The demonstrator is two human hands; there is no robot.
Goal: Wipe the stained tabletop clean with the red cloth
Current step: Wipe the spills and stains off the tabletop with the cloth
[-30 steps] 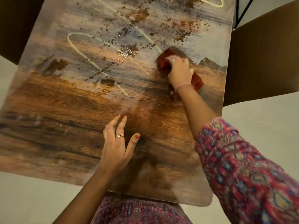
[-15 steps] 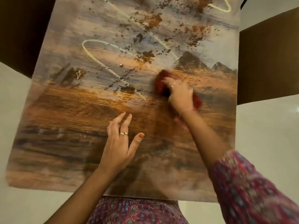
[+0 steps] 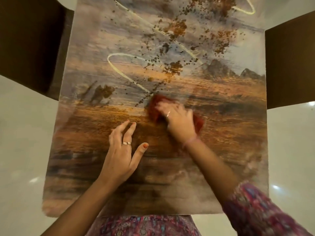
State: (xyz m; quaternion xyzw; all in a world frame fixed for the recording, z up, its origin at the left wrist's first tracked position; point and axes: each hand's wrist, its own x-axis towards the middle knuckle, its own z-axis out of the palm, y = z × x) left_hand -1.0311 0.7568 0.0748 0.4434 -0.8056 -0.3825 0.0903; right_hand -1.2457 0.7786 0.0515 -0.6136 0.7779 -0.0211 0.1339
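Observation:
The tabletop (image 3: 221,150) is printed with a brown and grey landscape pattern. Brown crumbly stains (image 3: 175,68) and pale yellow streaks (image 3: 115,57) cover its far half. My right hand (image 3: 179,121) presses the crumpled red cloth (image 3: 154,108) flat on the table's middle, blurred by motion; the cloth shows at both sides of the hand. My left hand (image 3: 122,150) rests on the near half with fingers spread, holding nothing.
Dark brown panels stand at the left (image 3: 34,45) and right (image 3: 289,62) of the table. Glossy white floor (image 3: 22,150) surrounds it. A patterned pink garment (image 3: 144,225) shows at the near edge.
My right hand has dragged the red cloth toward me and to the left across the table. The left hand has stayed in place. The camera has tilted, showing more of the far end.

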